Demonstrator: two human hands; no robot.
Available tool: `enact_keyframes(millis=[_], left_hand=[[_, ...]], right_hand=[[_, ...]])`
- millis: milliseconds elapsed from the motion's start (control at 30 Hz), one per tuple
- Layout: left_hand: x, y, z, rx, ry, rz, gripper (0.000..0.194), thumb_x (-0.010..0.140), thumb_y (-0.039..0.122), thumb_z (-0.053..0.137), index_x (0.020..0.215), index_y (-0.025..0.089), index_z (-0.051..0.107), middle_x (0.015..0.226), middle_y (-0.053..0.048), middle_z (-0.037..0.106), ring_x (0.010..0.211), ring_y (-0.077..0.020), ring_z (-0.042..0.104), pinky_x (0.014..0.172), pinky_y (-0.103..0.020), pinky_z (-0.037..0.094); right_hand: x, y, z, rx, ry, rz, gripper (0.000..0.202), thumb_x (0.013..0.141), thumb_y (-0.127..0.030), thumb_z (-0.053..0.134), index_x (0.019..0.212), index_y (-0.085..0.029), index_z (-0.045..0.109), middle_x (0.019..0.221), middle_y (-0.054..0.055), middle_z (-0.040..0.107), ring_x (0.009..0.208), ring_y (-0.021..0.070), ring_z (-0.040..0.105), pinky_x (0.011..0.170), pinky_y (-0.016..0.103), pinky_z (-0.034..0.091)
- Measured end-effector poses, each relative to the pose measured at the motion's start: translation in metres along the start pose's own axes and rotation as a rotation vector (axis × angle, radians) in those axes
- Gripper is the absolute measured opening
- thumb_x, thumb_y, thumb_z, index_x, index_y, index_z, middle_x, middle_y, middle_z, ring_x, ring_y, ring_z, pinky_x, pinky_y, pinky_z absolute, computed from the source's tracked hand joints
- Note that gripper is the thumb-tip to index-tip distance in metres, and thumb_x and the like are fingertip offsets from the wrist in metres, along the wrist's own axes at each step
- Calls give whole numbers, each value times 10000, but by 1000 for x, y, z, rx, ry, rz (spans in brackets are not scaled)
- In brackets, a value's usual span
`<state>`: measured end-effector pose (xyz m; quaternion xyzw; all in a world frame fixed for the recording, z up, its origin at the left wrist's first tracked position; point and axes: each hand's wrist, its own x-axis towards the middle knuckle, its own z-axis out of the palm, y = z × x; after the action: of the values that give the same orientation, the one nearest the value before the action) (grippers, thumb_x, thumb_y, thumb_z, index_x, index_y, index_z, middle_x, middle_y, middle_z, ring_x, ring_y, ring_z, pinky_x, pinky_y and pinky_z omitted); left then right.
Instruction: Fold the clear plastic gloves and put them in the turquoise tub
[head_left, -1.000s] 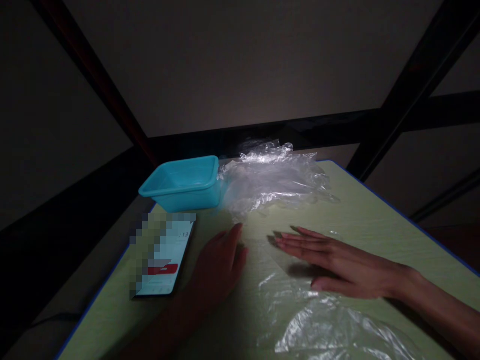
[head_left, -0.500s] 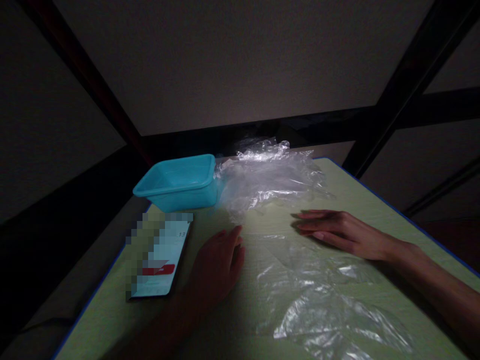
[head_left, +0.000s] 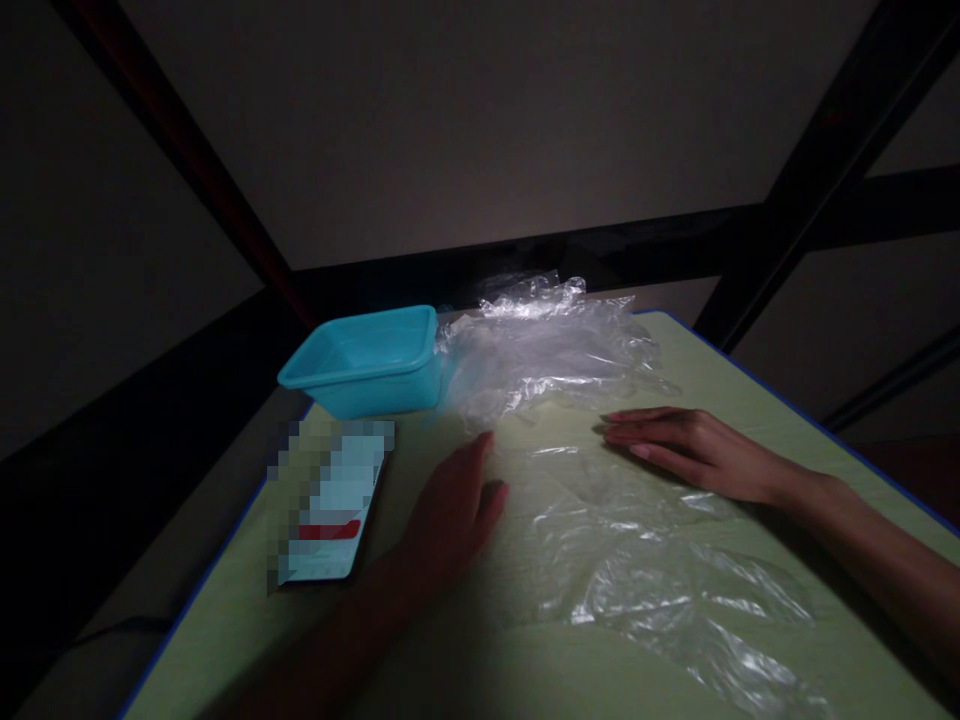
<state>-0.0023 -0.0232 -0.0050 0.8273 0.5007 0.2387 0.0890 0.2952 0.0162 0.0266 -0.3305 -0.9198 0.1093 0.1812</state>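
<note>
Clear plastic film lies flat and wrinkled on the pale green table. My left hand rests at the film's left edge, its thumb apart from the fingers and nothing held. To the right, my right hand lies low over the far right part of the film, fingers stretched out and holding nothing. Beyond both hands sits a crumpled pile of clear plastic.
A blue plastic basin stands at the table's far left, beside the pile. A phone with a lit, partly blurred screen lies left of my left hand. A wall rises behind the table.
My left hand has spread its thumb further from its fingers. The film's near part has shifted and creased differently. The whole view has moved slightly.
</note>
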Motion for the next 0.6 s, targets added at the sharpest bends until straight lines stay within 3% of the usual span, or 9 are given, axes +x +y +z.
enact_keyframes(millis=[267, 600], left_hand=[[11, -7, -1, 46, -58, -86, 554, 859, 311, 432, 1326, 51, 283, 1380, -236, 381, 1292, -314, 351, 1043, -511, 312], [11, -6, -3, -14, 128, -115, 335, 854, 247, 439, 1151, 96, 461, 1160, -183, 584, 1082, -277, 561, 935, -460, 438]], right_hand=[[0, -2, 3, -28, -8, 0, 346, 926, -284, 379, 1109, -127, 626, 1163, 125, 633, 1096, 220, 577, 921, 393, 486], [1, -5, 5, -52, 32, -46, 324, 929, -281, 401, 1140, -131, 595, 1181, 122, 621, 1128, 212, 548, 949, 403, 459]])
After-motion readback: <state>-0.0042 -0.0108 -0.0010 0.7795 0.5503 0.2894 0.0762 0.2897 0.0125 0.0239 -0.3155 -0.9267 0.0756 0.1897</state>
